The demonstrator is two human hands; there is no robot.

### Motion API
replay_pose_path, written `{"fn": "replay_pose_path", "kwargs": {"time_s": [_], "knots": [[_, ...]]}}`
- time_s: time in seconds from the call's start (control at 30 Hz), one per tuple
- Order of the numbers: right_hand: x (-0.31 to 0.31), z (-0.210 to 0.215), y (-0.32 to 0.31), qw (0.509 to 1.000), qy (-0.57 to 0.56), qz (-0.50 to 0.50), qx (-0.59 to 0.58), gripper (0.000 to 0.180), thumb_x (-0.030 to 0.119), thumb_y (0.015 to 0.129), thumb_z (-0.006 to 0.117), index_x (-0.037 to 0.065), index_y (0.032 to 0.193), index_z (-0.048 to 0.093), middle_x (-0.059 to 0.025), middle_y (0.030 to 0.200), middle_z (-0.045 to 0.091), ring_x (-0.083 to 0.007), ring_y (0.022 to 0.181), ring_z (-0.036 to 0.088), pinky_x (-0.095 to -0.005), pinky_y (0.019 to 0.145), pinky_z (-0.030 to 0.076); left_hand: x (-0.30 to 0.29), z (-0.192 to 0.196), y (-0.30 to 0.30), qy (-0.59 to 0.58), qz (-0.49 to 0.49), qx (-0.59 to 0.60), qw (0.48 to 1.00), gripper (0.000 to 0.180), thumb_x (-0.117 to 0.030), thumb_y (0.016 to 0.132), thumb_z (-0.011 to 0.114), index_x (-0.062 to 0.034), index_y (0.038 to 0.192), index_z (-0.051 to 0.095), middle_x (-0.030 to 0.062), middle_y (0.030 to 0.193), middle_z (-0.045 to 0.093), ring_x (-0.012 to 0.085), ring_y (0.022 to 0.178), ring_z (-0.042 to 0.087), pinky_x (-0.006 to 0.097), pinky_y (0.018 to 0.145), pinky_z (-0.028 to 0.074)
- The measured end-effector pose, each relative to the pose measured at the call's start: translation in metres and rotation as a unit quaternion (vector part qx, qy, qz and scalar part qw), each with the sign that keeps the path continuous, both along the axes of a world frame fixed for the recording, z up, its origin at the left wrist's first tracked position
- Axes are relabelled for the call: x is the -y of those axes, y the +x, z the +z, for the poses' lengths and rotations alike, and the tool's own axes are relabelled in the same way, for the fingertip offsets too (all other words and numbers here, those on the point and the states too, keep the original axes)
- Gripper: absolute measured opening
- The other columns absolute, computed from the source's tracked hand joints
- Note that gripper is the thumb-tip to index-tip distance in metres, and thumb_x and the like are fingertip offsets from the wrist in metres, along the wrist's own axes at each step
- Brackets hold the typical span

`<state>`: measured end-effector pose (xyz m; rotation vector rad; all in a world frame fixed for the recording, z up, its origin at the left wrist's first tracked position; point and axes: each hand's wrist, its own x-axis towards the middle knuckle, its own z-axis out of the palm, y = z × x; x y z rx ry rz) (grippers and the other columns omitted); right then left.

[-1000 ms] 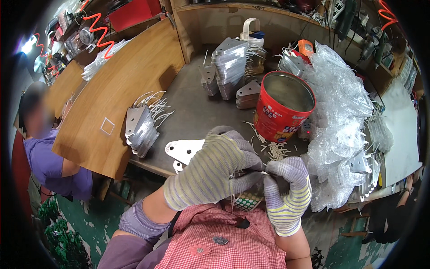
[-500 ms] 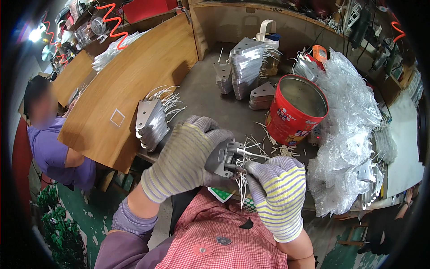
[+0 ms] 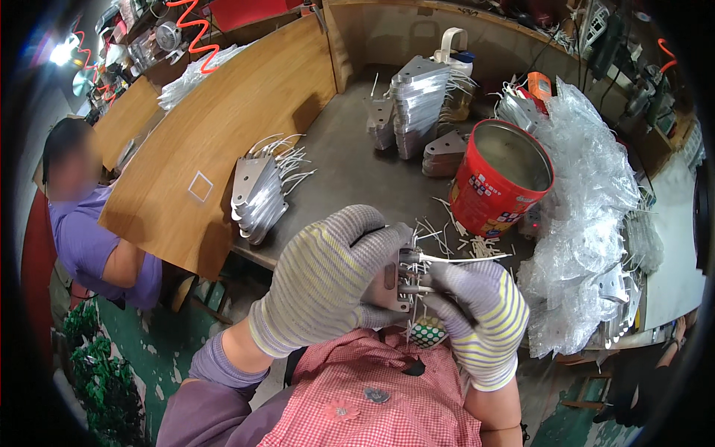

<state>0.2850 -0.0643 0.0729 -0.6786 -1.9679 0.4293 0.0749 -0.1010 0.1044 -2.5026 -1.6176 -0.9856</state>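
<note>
My left hand (image 3: 328, 279), in a grey and yellow striped knit glove, grips a small grey metal bracket plate (image 3: 392, 283) close to my chest. My right hand (image 3: 477, 309), in the same kind of glove, pinches a white cable tie (image 3: 462, 258) that pokes out to the right from the plate. Loose white cable ties (image 3: 447, 231) lie scattered on the grey table (image 3: 350, 171) just beyond my hands. A red tin can (image 3: 497, 179) stands open a little further back on the right.
A stack of metal plates with ties (image 3: 257, 194) leans at the table's left edge, more stacks (image 3: 417, 104) stand at the back. A heap of clear plastic bags (image 3: 596, 216) fills the right side. A wooden partition (image 3: 223, 127) is on the left, with a seated person in purple (image 3: 89, 238) behind it.
My hands have drawn the plate nearer to my chest and turned it. A white tie now sticks out sideways from the plate between my fingers.
</note>
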Motion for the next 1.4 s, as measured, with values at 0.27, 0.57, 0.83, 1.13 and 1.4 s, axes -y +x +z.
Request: {"fn": "replay_pose_path", "kwargs": {"time_s": [0.27, 0.57, 0.83, 1.13, 1.4], "knots": [[0.006, -0.016, 0.007, 0.999, -0.001, -0.042, -0.008, 0.034, 0.010, 0.074, 0.083, 0.005, 0.106, 0.072, -0.0100, 0.090, 0.070, -0.0236, 0.083, 0.067, -0.0348, 0.077, 0.052, -0.003, 0.001, -0.006, 0.019, 0.008, -0.002, 1.000, 0.079, -0.043, 0.054, 0.095, -0.0079, 0.118, 0.065, 0.0135, 0.103, 0.061, 0.0321, 0.088, 0.064, 0.040, 0.076, 0.054], [-0.001, -0.041, 0.044, 0.965, -0.118, -0.161, -0.173, 0.035, -0.001, 0.086, 0.071, 0.001, 0.121, 0.065, -0.0101, 0.100, 0.070, -0.0175, 0.089, 0.066, -0.0314, 0.080, 0.054, -0.061, -0.002, -0.123, -0.010, 0.507, -0.076, 0.859, 0.062, -0.044, 0.072, 0.087, -0.0021, 0.114, 0.068, 0.0206, 0.110, 0.064, 0.0374, 0.099, 0.065, 0.045, 0.088, 0.053], [-0.026, -0.046, 0.057, 0.966, -0.111, -0.220, -0.084, 0.024, -0.005, 0.085, 0.067, 0.002, 0.108, 0.070, -0.0077, 0.090, 0.070, -0.0165, 0.079, 0.066, -0.0294, 0.075, 0.052, -0.066, -0.039, -0.153, -0.072, 0.477, -0.165, 0.860, 0.054, -0.045, 0.082, 0.077, -0.0003, 0.111, 0.068, 0.0229, 0.111, 0.066, 0.0400, 0.104, 0.064, 0.047, 0.090, 0.052], [-0.090, -0.106, 0.051, 0.945, -0.044, -0.189, 0.264, 0.015, 0.012, 0.077, 0.075, 0.011, 0.091, 0.071, -0.0117, 0.090, 0.066, -0.0331, 0.090, 0.064, -0.0463, 0.080, 0.051, -0.065, -0.033, -0.143, -0.055, 0.464, -0.148, 0.872, 0.049, -0.038, 0.079, 0.080, -0.0009, 0.108, 0.068, 0.0210, 0.108, 0.064, 0.0383, 0.100, 0.064, 0.048, 0.085, 0.052], [-0.100, -0.118, 0.029, 0.854, -0.003, -0.270, 0.445, 0.018, 0.022, 0.081, 0.070, 0.010, 0.096, 0.072, -0.0083, 0.093, 0.066, -0.0269, 0.095, 0.065, -0.0410, 0.076, 0.053, -0.046, -0.005, -0.073, 0.088, 0.229, -0.034, 0.969, 0.033, -0.016, 0.084, 0.077, -0.0035, 0.114, 0.069, 0.0156, 0.116, 0.064, 0.0307, 0.110, 0.061, 0.039, 0.096, 0.049]]}}
